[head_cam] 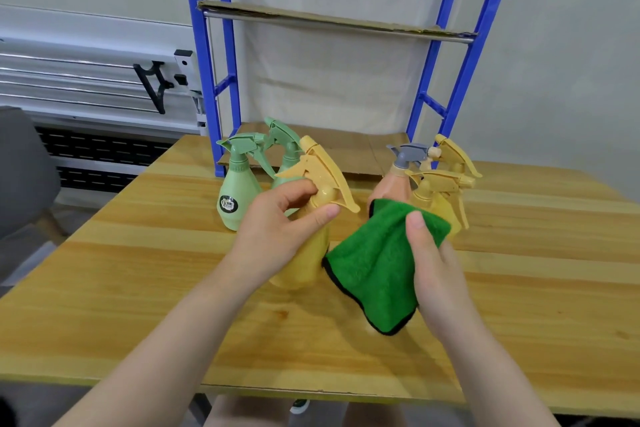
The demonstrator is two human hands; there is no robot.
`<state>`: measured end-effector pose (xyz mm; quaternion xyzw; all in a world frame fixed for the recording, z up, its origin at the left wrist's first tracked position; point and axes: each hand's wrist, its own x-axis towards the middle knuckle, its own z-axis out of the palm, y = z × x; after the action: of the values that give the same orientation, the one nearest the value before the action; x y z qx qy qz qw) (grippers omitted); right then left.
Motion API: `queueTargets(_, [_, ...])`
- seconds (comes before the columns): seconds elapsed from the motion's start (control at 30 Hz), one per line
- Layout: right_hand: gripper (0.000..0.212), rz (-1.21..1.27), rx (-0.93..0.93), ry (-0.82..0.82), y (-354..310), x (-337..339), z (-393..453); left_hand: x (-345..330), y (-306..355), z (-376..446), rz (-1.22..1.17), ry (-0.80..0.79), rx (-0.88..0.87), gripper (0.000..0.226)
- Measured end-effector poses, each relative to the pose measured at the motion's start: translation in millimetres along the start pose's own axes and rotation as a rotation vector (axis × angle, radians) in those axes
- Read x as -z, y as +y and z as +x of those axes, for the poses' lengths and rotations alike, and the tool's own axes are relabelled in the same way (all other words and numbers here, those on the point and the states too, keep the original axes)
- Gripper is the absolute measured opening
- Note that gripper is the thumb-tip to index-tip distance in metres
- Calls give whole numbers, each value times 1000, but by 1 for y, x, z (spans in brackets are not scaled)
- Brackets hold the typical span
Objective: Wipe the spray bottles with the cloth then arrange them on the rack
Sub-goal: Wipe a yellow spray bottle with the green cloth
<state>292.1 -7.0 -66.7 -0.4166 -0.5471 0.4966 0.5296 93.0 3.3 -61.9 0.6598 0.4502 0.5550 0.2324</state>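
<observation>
My left hand clamps the neck of the yellow spray bottle, base on the table; my right hand pinches the green cloth just beside it. Hard wiping could tip the bottle into the green bottles close behind (they'd topple together). The near table edge leaves room; the blue rack beyond holds no bottles.

Both forearms are bare, no sleeves, watch or rings on the left hand or right hand. Short trimmed nails on the fingers.
</observation>
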Motion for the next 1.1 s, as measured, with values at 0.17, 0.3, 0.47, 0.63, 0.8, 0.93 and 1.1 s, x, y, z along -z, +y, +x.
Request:
queueTargets(0.17, [54, -182, 278, -67, -19, -10, 8, -1, 1, -2, 223, -19, 41, 20])
queueTargets(0.3, [64, -339, 338, -121, -20, -30, 18, -8, 12, -8, 215, -141, 22, 28])
queueTargets(0.47, [56, -552, 450, 35, -18, -42, 30, -12, 21, -15, 189, -215, -66, 45])
queueTargets(0.63, [51, -701, 574, 170, -6, -46, 36, -14, 16, -18, 175, -199, -21, 47])
queueTargets(0.8, [54, -853, 695, 244, -3, -46, 39, -18, 14, -17, 251, -170, 56, 37])
queueTargets(0.93, [55, -938, 737, 263, -2, -44, 43, -20, 10, -17, 358, -170, 81, 25])
queueTargets(1.1, [57, -1060, 683, 253, -6, -39, 47, -22, 9, -16, 487, -98, 54, 13])
